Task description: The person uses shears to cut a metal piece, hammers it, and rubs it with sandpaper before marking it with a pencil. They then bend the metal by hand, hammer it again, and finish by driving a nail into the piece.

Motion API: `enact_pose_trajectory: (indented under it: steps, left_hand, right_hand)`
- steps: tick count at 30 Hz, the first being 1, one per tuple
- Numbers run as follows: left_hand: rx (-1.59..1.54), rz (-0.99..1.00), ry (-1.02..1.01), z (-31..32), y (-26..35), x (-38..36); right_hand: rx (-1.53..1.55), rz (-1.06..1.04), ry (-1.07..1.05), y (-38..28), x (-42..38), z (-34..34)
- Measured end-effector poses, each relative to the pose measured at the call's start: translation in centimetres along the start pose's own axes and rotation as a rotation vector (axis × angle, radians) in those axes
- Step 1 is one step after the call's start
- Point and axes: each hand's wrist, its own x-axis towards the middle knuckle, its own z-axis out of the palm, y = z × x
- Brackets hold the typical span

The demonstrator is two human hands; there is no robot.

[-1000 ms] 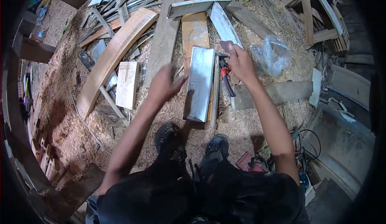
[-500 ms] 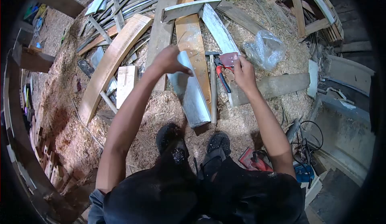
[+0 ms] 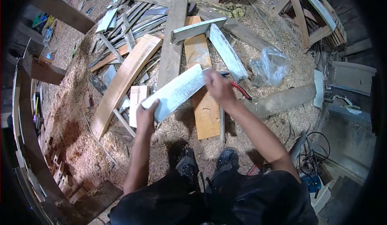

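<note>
My left hand [image 3: 146,117] grips the lower left end of a white-painted board [image 3: 175,94], thumb on its top face. The board is raised and slants up to the right. At its upper right end my right hand [image 3: 219,87] is closed against the edge; the piece of reddish-brown sandpaper seen in it before is now hidden by the fingers. Red-handled pliers [image 3: 242,91] lie just right of that hand. Beneath the board, an orange-brown plank [image 3: 207,120] rests on the shavings, with a thin wooden handle [image 3: 222,124] beside it.
Beyond my hands, a white painted piece [image 3: 227,51] meets a grey crosspiece [image 3: 197,30]. A curved board [image 3: 125,85] lies left, a clear plastic bag [image 3: 270,66] right. Wood strips are piled at the back. A cabled blue tool [image 3: 312,182] is at lower right.
The white board has been lifted and turned from steep to slanting. My left hand moved down to its lower end; my right hand moved left from the pliers to its upper end.
</note>
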Motion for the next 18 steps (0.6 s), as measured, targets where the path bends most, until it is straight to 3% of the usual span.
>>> enact_pose_trajectory:
  steps: [2,4,5,8,10,12,14,16,18]
  left_hand:
    - [-0.298,-0.204,-0.031,1.2,-2.4,-1.6]
    - [-0.459,-0.278,0.012,2.8,-3.8,-3.0]
    - [-0.597,-0.281,-0.016,2.9,-5.0,-3.3]
    - [-0.577,-0.283,0.039,3.1,-6.6,-3.7]
    - [-0.546,-0.237,0.066,3.4,-6.9,-3.9]
    - [-0.500,-0.238,0.127,3.8,-6.3,-4.4]
    - [-0.563,-0.255,0.057,3.8,-5.4,-4.9]
    - [-0.581,-0.264,0.054,3.9,-6.0,-4.7]
    - [-0.553,-0.269,0.111,3.5,-7.8,-4.3]
  right_hand:
    - [-0.037,-0.134,-0.097,-0.3,-1.3,3.3]
    - [-0.171,-0.393,-0.052,-1.3,-3.3,6.3]
    - [-0.198,-0.353,-0.181,-2.8,-4.7,5.2]
    - [-0.079,-0.216,-0.463,-0.1,-3.4,3.2]
    - [-0.211,0.000,-0.434,3.3,-0.6,1.9]
    - [-0.426,-0.087,-0.423,2.1,-1.8,2.3]
    - [-0.107,-0.224,-0.561,-1.6,-4.8,3.5]
    - [-0.144,-0.394,-0.600,-3.0,-5.7,3.7]
    - [-0.081,-0.210,-0.646,0.9,-2.5,2.1]
